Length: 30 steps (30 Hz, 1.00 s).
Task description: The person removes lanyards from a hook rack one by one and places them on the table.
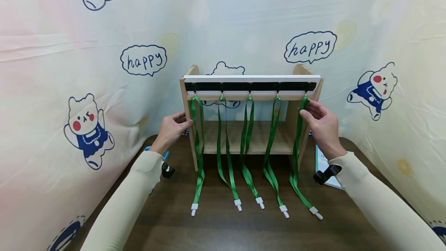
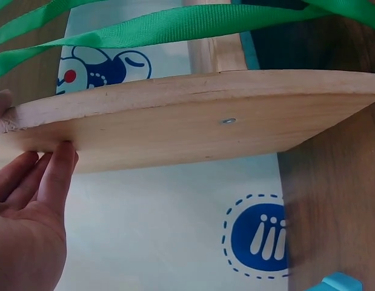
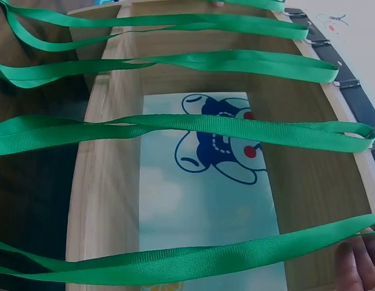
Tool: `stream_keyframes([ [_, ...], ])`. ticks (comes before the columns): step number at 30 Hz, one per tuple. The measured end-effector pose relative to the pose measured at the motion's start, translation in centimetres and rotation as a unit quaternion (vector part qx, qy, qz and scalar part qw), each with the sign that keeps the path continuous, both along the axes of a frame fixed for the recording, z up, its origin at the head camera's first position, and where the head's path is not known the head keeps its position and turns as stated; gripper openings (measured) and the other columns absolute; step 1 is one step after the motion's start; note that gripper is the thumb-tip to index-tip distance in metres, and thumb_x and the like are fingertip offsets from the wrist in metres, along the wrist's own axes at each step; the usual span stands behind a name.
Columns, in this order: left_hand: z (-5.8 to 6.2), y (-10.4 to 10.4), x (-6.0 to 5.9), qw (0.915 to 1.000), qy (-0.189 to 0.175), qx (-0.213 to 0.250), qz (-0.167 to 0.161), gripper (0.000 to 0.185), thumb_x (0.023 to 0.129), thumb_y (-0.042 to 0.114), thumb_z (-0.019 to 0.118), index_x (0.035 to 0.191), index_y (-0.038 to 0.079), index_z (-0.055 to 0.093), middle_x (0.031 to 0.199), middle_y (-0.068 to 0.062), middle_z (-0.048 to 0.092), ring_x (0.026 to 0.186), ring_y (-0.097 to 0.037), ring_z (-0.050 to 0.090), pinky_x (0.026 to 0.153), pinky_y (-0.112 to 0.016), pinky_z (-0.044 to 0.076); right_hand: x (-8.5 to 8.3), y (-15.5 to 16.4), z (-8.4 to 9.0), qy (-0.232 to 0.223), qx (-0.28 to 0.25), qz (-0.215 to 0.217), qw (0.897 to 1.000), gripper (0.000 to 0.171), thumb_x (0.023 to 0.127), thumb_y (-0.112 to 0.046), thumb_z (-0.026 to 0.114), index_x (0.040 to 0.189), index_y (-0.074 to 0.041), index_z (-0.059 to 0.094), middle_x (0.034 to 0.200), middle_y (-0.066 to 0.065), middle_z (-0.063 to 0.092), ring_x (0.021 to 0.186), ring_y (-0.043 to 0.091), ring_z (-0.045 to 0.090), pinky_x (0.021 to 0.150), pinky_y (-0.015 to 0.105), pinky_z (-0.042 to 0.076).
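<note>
A wooden rack (image 1: 244, 138) stands on the table, its white top rail (image 1: 251, 78) carrying a black strip. Several green lanyards (image 1: 199, 165) hang in a row from hooks on the strip, with white clips (image 1: 238, 204) at their lower ends. My left hand (image 1: 173, 127) grips the left side panel (image 2: 175, 121), thumb at the front edge and fingertips against the outer face. At the opposite end, my right hand (image 1: 322, 125) pinches the rightmost lanyard (image 1: 295, 154) near its top, beside the right panel. In the right wrist view, its fingers (image 3: 357, 260) show just below that lanyard.
A blue object (image 1: 165, 155) lies behind my left wrist, seen also in the left wrist view. Papers with a teal edge (image 1: 334, 181) lie right of the rack. The brown table (image 1: 226, 231) extends in front, and a printed curtain (image 1: 223, 26) surrounds the back and sides.
</note>
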<state>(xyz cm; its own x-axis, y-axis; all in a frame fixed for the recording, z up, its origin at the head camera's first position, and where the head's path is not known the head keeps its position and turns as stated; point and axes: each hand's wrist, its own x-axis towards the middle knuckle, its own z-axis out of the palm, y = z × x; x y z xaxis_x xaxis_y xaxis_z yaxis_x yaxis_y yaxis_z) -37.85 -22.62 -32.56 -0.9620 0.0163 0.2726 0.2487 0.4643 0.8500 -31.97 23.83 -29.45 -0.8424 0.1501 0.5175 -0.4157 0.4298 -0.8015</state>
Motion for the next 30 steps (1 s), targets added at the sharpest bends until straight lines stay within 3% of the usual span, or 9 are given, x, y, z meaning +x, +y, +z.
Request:
stream_keyframes([
  [6,0.3,0.3,0.3,0.9997,0.023,-0.004,0.009,0.064,0.095,0.042,0.068,0.15,0.012,0.05,0.141,-0.017,0.061,0.13,-0.034,0.06,0.109,-0.053,0.05,-0.2,-0.1,0.7,0.002,0.007,-0.005,1.0,0.05,0.098,-0.046,0.061,0.137,-0.015,0.063,0.126,0.005,0.072,0.104,-0.004,0.066,0.093,0.011,0.052],
  [13,-0.1,0.7,0.4,0.999,0.041,-0.011,0.017,0.063,0.095,0.039,0.068,0.149,0.011,0.052,0.138,-0.017,0.064,0.127,-0.032,0.063,0.103,-0.049,0.055,-0.5,-0.1,1.3,-0.018,-0.017,0.015,1.0,0.049,0.097,-0.047,0.062,0.133,-0.014,0.065,0.115,-0.002,0.077,0.091,-0.005,0.072,0.111,0.042,0.05],
  [16,-0.1,0.8,0.3,0.9989,0.04,-0.013,0.019,0.063,0.094,0.039,0.069,0.148,0.012,0.052,0.137,-0.017,0.065,0.126,-0.032,0.064,0.102,-0.048,0.056,-0.6,-0.2,1.5,-0.024,-0.031,0.021,0.999,0.048,0.096,-0.046,0.064,0.13,-0.012,0.067,0.107,-0.006,0.078,0.087,-0.003,0.073,0.115,0.047,0.047],
  [21,-0.1,0.7,0.3,0.9994,0.029,-0.008,0.018,0.062,0.094,0.037,0.07,0.148,0.011,0.053,0.137,-0.017,0.066,0.125,-0.032,0.064,0.102,-0.047,0.056,-0.8,-0.3,1.8,-0.032,-0.05,0.025,0.998,0.048,0.097,-0.045,0.063,0.129,-0.009,0.067,0.098,-0.014,0.076,0.085,0.002,0.075,0.11,0.035,0.05],
  [26,0.0,0.5,0.3,0.9997,0.022,-0.004,0.013,0.06,0.095,0.034,0.07,0.147,0.009,0.053,0.137,-0.018,0.065,0.125,-0.032,0.064,0.102,-0.047,0.056,-0.9,-0.1,2.2,-0.047,-0.102,0.05,0.992,0.046,0.098,-0.041,0.063,0.128,-0.006,0.068,0.095,-0.015,0.078,0.087,0.005,0.077,0.087,0.018,0.059],
  [30,0.1,0.5,0.2,0.9997,0.02,-0.007,0.011,0.06,0.095,0.035,0.069,0.148,0.01,0.053,0.137,-0.018,0.065,0.126,-0.031,0.064,0.103,-0.047,0.056,-0.8,0.1,2.5,-0.056,-0.13,0.063,0.988,0.047,0.097,-0.04,0.065,0.126,-0.004,0.068,0.09,-0.017,0.078,0.084,0.004,0.077,0.076,0.016,0.059],
])
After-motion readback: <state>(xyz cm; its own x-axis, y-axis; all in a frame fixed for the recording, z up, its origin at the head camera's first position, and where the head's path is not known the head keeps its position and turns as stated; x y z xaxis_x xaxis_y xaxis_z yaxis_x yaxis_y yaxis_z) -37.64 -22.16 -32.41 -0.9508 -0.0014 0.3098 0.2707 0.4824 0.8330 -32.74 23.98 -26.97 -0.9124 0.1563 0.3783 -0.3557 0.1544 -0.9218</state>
